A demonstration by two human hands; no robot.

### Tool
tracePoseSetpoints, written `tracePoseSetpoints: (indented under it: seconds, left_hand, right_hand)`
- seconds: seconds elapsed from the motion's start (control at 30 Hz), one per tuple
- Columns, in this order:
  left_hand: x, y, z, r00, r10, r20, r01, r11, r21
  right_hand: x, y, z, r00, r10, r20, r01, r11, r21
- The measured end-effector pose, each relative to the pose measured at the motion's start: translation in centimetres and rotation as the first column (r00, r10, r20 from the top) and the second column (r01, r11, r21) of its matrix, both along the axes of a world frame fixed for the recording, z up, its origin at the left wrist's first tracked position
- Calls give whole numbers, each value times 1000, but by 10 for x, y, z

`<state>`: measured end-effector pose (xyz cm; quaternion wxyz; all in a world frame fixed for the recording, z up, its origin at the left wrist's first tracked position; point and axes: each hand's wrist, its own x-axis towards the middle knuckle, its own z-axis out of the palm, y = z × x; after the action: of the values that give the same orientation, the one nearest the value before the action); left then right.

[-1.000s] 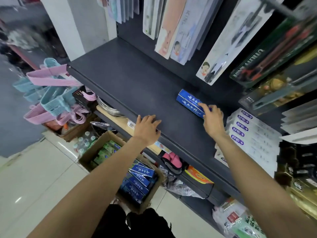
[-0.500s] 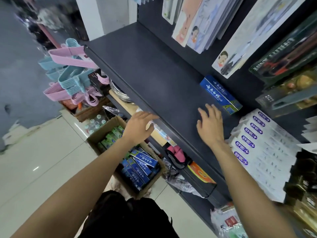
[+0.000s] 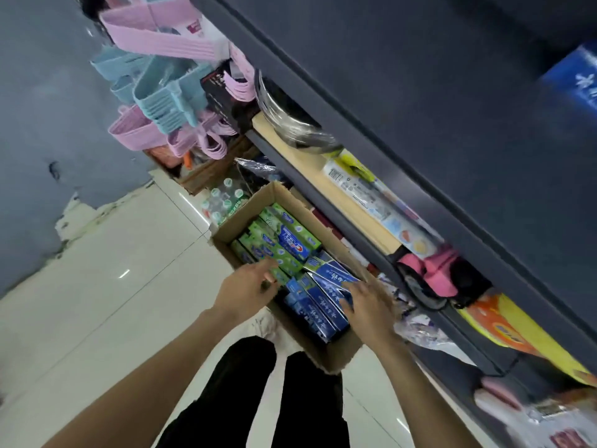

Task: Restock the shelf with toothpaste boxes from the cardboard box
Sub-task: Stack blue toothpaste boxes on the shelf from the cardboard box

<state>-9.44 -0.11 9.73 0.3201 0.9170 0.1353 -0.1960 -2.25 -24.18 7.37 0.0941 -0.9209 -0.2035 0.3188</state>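
Pink and light blue plastic hangers (image 3: pixel 168 88) hang bunched at the upper left of the frame. Just right of them a steel bowl (image 3: pixel 290 124) sits on a pale wooden board (image 3: pixel 326 185). Capped bottles (image 3: pixel 223 202) stand on the cream tiled floor (image 3: pixel 113 270) at centre. A pink slipper (image 3: pixel 436 270) lies at right.

A small shop is showing itself: dark shelving (image 3: pixel 420 101) is carrying packaged goods, plastic hangers (image 3: pixel 161 92) are hanging alongside, and a stock carton (image 3: pixel 336 354) is sitting on the tiled floor (image 3: pixel 113 270).
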Motion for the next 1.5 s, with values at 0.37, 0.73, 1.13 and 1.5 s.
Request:
tracePoseSetpoints:
  seconds: [0.37,0.73,1.13,1.5]
  left_hand:
    - [49,-55,-203,766,-600,-231,643,714,276]
    - [75,-67,-256,470,-845,-254,859,371,353]
    - [45,-2,-67,942,-174,-286,38,905,-423]
    - [-9,10,133,950,143,-279,-311,543,-780]
  right_hand:
    - [9,10,-211,983,98,153,-39,936,-349]
    - [-24,3,-130,900,-331,283,364,929,-73]
    - [-72,-34,50,307,-814,-492,951,245,189]
    - [-72,22,213,112,-666,-738,929,-194,316]
